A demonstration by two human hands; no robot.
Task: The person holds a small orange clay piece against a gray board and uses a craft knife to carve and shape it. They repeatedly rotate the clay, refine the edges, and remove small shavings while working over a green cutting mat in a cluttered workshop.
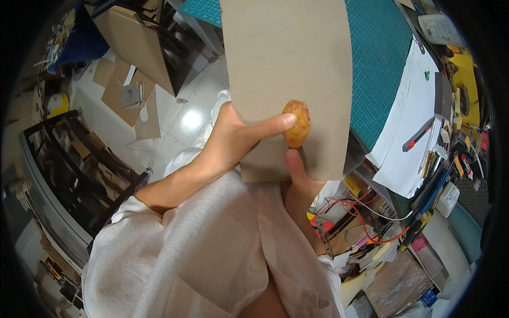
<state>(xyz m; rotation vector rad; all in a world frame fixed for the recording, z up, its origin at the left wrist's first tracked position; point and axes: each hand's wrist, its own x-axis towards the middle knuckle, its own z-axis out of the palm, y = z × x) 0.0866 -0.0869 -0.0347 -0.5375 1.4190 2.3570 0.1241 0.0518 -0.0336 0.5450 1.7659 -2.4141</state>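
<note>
A stiff brown cardboard sheet is held in front of me, its near end over my lap. My left hand grips its left edge, with the fingers hidden beneath. The left thumb presses on a small oval, yellow-brown lump with a grooved surface, which rests on the sheet. My right hand clasps the sheet's near edge from below. Its thumb lies on top, just under the lump's lower end, and the other fingers are out of sight.
A green cutting mat covers the table beyond. White paper and a red-and-black utility knife lie to the right, beside crowded tools. Red and white cables hang below. Cardboard scraps and a black metal frame stand at left.
</note>
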